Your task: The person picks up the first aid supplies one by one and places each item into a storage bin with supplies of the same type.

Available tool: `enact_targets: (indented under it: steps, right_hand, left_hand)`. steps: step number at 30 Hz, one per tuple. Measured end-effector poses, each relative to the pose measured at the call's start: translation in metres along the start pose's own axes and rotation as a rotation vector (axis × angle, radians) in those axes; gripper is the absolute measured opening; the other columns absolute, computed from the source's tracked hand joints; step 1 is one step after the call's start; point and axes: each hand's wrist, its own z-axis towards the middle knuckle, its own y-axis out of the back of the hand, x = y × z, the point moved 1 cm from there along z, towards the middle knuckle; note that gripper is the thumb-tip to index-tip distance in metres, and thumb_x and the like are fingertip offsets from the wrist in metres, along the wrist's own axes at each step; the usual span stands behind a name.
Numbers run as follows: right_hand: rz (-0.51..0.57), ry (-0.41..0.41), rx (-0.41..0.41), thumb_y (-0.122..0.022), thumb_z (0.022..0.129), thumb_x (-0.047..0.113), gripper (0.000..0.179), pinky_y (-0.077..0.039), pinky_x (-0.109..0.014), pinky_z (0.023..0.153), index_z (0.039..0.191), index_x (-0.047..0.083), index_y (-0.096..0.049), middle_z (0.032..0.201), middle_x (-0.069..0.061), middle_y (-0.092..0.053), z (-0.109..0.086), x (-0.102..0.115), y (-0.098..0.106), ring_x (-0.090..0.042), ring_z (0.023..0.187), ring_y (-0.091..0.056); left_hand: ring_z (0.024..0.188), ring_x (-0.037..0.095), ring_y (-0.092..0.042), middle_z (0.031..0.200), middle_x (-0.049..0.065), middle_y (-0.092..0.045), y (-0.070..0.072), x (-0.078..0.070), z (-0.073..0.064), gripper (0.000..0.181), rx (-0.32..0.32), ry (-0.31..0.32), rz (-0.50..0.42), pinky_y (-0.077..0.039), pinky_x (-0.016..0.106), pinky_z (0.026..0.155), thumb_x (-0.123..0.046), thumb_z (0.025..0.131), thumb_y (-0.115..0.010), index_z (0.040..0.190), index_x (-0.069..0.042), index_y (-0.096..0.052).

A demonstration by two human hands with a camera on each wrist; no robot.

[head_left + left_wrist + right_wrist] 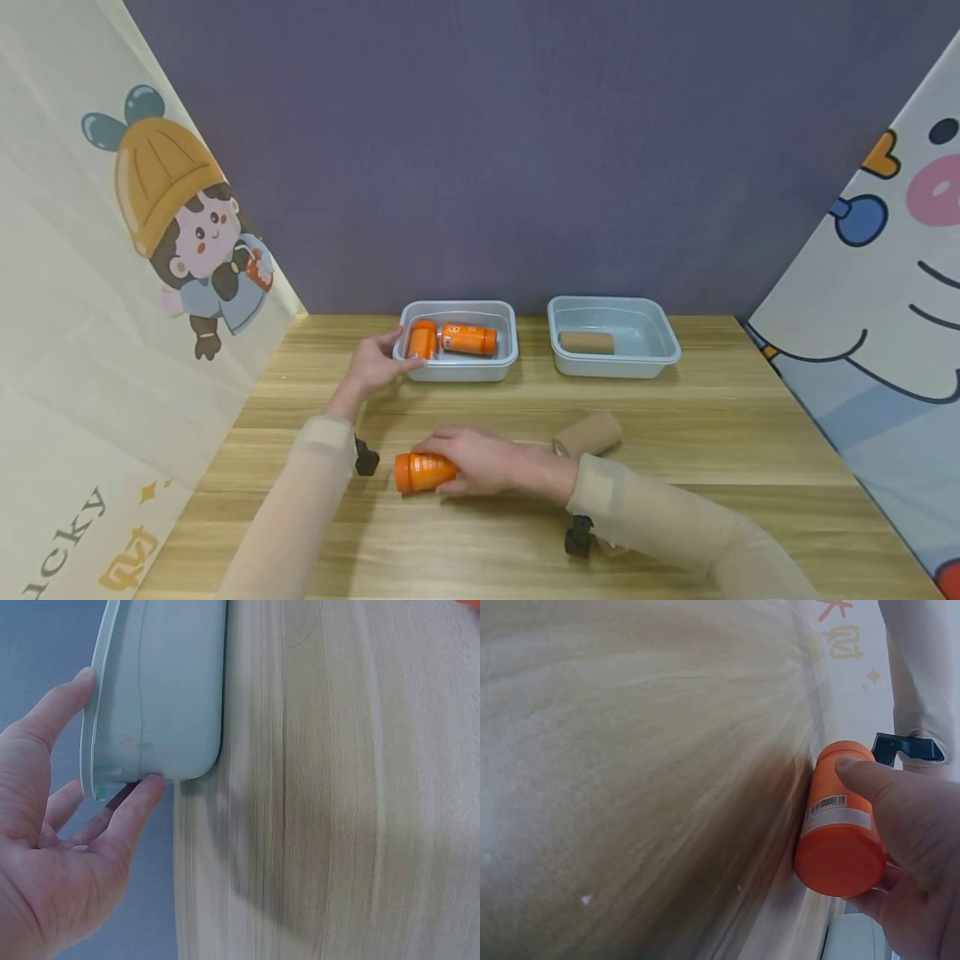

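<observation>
My right hand (480, 461) grips an orange bottle (414, 472) that lies on its side, low over the table's middle. In the right wrist view the thumb lies along the bottle (840, 859), whose barcode label and flat base show. At the back left, my left hand (377, 363) holds the left end of a pale plastic container (468, 372). Thumb and fingers span its corner in the left wrist view, close under the rim (88, 742). Inside that container are two more orange bottles, one upended or leaning (422, 340) at the left and one lying flat (468, 339).
A second pale container (615, 367) stands at the back right with a brown cardboard roll (587, 342) inside. Another cardboard roll (588, 434) lies on the wooden table (720, 433) beyond my right forearm. A tan piece (612, 548) is mostly hidden under that sleeve. Panels stand around the table.
</observation>
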Motion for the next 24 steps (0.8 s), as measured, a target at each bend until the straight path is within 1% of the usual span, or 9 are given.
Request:
enact_targets:
  steps: [4,8,12,18,24]
  right_hand:
    - [0.007,-0.013,0.002,-0.084,0.093,0.031,0.066,-0.055,-0.022,0.105,0.150,0.016,-0.056,0.139,-0.003,-0.068,-0.001,0.000,-0.002,-0.008,0.116,-0.065]
    - [0.010,-0.011,-0.007,-0.084,0.093,0.028,0.065,-0.055,-0.022,0.106,0.150,0.015,-0.056,0.139,-0.002,-0.068,-0.001,0.000,-0.003,-0.007,0.117,-0.065]
    - [0.007,-0.026,-0.013,-0.084,0.093,0.025,0.064,-0.054,-0.023,0.108,0.150,0.015,-0.056,0.140,-0.003,-0.068,-0.001,-0.001,-0.002,-0.009,0.120,-0.066]
    - [0.036,-0.069,-0.035,-0.083,0.094,0.022,0.063,-0.055,-0.028,0.111,0.150,0.014,-0.057,0.142,-0.005,-0.067,-0.002,-0.003,0.011,-0.014,0.125,-0.066]
    - [0.013,-0.104,-0.080,-0.083,0.094,0.023,0.063,-0.055,-0.033,0.113,0.150,0.013,-0.057,0.142,-0.006,-0.066,-0.003,-0.012,0.027,-0.018,0.126,-0.065]
  left_hand:
    - [0.137,0.038,-0.061,0.155,0.025,-0.057,0.000,0.001,0.000,0.093,0.002,-0.001,0.000,-0.054,0.048,0.113,-0.035,0.087,-0.090,0.162,-0.008,-0.041]
    - [0.136,0.038,-0.061,0.153,0.026,-0.058,0.000,0.001,-0.001,0.094,0.001,0.005,-0.008,-0.054,0.048,0.113,-0.035,0.087,-0.090,0.162,-0.008,-0.041]
    - [0.139,0.038,-0.060,0.155,0.025,-0.056,-0.001,0.001,0.000,0.093,0.000,0.000,-0.008,-0.053,0.048,0.115,-0.036,0.087,-0.089,0.162,-0.008,-0.041]
    - [0.140,0.039,-0.059,0.159,0.024,-0.053,-0.001,0.001,0.001,0.092,0.002,-0.003,-0.008,-0.052,0.048,0.116,-0.033,0.088,-0.089,0.162,-0.007,-0.041]
    - [0.141,0.039,-0.058,0.160,0.023,-0.052,0.000,0.002,0.001,0.091,0.005,0.005,-0.008,-0.052,0.049,0.116,-0.032,0.088,-0.089,0.162,-0.008,-0.042]
